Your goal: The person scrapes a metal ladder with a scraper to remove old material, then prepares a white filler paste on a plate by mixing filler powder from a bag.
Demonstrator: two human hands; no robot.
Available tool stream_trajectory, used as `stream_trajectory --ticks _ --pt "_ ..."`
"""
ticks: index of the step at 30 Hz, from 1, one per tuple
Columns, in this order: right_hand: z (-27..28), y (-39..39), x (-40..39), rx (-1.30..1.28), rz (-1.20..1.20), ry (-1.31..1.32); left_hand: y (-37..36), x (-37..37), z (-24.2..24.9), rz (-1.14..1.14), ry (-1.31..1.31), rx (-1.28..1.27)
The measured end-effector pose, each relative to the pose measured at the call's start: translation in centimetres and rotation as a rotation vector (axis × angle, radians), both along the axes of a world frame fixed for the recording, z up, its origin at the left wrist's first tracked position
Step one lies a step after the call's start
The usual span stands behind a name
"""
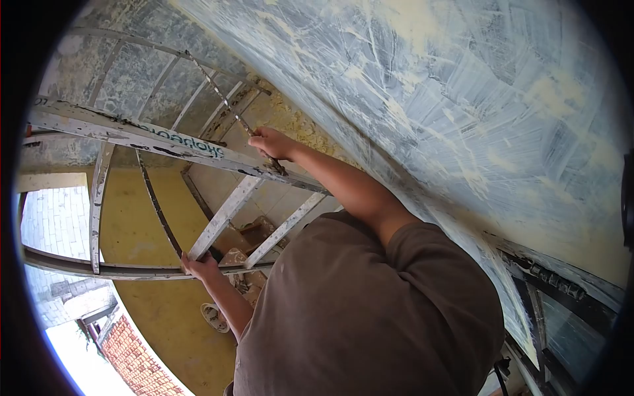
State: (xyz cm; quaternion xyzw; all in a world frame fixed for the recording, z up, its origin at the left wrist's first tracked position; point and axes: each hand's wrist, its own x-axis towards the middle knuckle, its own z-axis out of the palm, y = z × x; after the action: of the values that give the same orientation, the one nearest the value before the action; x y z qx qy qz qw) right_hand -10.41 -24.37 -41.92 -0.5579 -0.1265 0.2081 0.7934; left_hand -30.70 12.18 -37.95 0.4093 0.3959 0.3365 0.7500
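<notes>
My right hand is closed around a thin, paint-spotted rope, just above the upper rail of a white metal ladder. The rope runs from the far side of the ladder down to this rail. My left hand is wrapped round the lower rail, where a rung meets it. A second dark, thin rope reaches down to the rail beside my left hand. Green lettering and paint smears show on the upper rail. My brown shirt hides part of the ladder's near end.
A large wall smeared with white and cream rises on the right. Pale scraps lie on the floor along its foot. Below the ladder are a yellow surface and a white container. Orange roof tiles show outside, lower left.
</notes>
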Motion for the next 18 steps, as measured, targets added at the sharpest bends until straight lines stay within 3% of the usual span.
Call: stream_trajectory --ticks 8,10,12,15,17,18 --pt "3.3 -3.0 0.4 -0.281 0.183 0.006 -0.7 -0.1 0.5 0.018 0.003 0.009" --pt "5.8 -3.7 0.6 -0.701 -0.142 -0.256 -1.4 -0.3 1.3 -0.004 0.009 -0.035" --pt "11.3 -3.8 0.6 -0.486 -0.427 -0.247 -1.8 -0.7 1.0 -0.008 -0.006 -0.037" --pt "14.4 -2.2 1.2 -0.332 -0.737 -0.547 -0.9 -0.8 -0.2 -0.009 0.029 -0.003" --pt "10.0 -0.1 2.1 -0.465 -0.687 -0.581 -1.4 -0.9 0.0 0.036 0.045 -0.044" --pt "5.8 0.5 2.3 -0.657 -0.591 -0.677 -2.6 -0.8 0.9 0.055 0.04 -0.033"
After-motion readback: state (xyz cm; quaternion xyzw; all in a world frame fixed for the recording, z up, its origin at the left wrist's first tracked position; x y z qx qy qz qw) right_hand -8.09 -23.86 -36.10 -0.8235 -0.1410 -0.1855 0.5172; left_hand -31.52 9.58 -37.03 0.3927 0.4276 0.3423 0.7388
